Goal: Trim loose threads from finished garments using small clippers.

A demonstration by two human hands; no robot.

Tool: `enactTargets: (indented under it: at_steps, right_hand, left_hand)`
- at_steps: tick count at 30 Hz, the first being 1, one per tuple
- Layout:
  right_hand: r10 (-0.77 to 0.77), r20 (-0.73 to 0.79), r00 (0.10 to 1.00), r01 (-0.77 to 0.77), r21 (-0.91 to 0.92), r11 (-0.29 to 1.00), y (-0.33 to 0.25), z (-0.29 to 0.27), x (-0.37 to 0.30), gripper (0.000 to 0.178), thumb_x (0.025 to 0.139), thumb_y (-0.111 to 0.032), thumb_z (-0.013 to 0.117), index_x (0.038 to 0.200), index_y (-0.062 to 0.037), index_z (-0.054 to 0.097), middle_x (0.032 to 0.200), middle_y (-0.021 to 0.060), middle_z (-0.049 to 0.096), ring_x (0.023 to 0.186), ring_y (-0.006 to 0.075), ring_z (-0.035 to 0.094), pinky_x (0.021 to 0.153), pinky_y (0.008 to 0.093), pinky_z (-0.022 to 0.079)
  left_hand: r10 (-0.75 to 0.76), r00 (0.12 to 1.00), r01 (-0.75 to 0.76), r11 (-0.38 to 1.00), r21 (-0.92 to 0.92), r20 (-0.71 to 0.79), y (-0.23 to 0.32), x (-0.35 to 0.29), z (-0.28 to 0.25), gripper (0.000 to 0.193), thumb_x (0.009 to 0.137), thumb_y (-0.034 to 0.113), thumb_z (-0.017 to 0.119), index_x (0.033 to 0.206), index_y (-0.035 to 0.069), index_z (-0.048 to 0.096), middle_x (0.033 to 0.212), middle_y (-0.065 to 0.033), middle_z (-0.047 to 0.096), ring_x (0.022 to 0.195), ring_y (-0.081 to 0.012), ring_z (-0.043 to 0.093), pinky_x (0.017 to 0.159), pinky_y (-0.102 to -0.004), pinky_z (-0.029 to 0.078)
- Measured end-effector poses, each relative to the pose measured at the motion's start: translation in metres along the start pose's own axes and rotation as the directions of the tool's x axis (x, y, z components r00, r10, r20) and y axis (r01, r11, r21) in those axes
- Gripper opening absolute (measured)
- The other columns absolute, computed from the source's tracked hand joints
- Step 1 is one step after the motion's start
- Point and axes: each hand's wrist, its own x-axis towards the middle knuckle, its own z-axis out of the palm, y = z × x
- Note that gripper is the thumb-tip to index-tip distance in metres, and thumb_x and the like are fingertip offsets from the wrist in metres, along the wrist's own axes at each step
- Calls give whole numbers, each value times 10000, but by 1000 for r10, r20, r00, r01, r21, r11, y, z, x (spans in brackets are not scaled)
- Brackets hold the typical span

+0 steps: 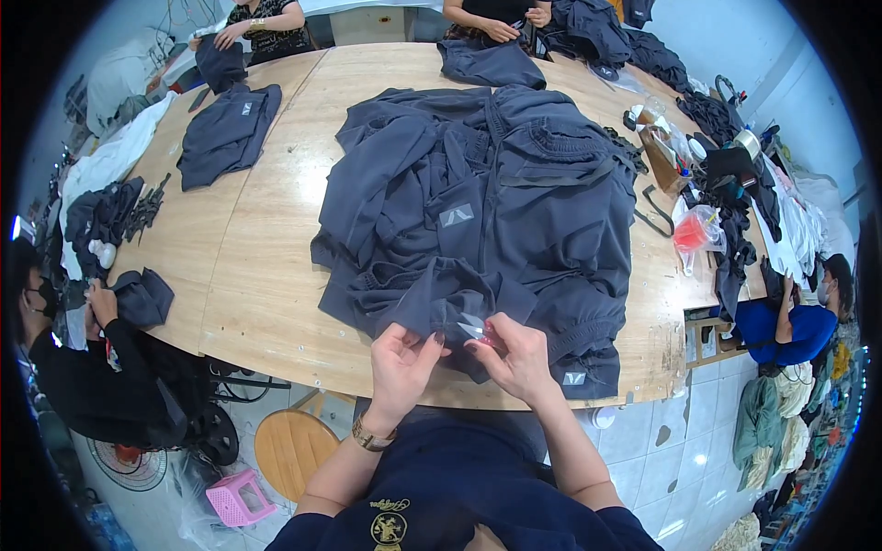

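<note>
Left grip (404, 365) pinches a garment (439, 292); right grip (519, 356) grasps thread snips (472, 329). I view a wooden desk (266, 230) carrying a pile of dark clothing (560, 216); the garment lies on the pile's near side, snips alongside, pointing forward-left.

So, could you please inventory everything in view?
Table: one, pale, centre
Garment heap: one, dark, table centre
Folded garment: one, dark, table's left
Snips: one, silver and pink, over heap
Clear container: one, red contents, table's right
Round stool: one, tan, lower left
Low stool: one, pink, lower left
Fan: one, dark, lower left
Co-workers: at least four, mostly dark clothes, around table
Clutter: uncountable, mixed colours, right edge
Left hand: one, bare, at heap
Right hand: one, bare, holding snips
</note>
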Motion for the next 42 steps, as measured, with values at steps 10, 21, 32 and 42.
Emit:
enactTargets:
  at_steps: [10,21,32,42]
  right_hand:
    - [223,-42,974,-194,349,917,-23,22,15,276,774,-176,742,893,-16,551,633,7,554,501,68,470,481,212,372]
    - [469,-159,869,-282,621,731,20,15,20,100,896,-77,616,897,12,570,755,-49,538,670,-2,455,578,152,368]
    - [-7,-69,998,11,47,999,-5,18,5,259,750,-230,735,765,-25,578,597,85,538,490,214,538,477,279,412]
    - [-145,-89,985,128,-167,978,-2,20,4,297,713,-296,756,712,-67,567,603,51,544,480,222,534,471,307,400]
  left_hand:
    - [-2,998,-6,992,124,61,-6,-3,-4,230,871,-63,544,1101,-78,548,1048,-126,625,923,-142,614,797,-274,538]
    - [-80,997,81,989,-123,16,-1,1,-9,226,926,-7,479,1131,-58,556,1045,-112,632,905,-142,624,807,-301,548]
    - [-72,997,70,993,-90,-17,3,3,-8,219,891,-21,549,1107,-54,555,1028,-102,637,906,-132,621,798,-283,543]
    - [-38,999,37,999,-30,-19,3,1,-3,224,877,-55,559,1101,-68,551,1049,-108,624,934,-131,603,824,-254,506]
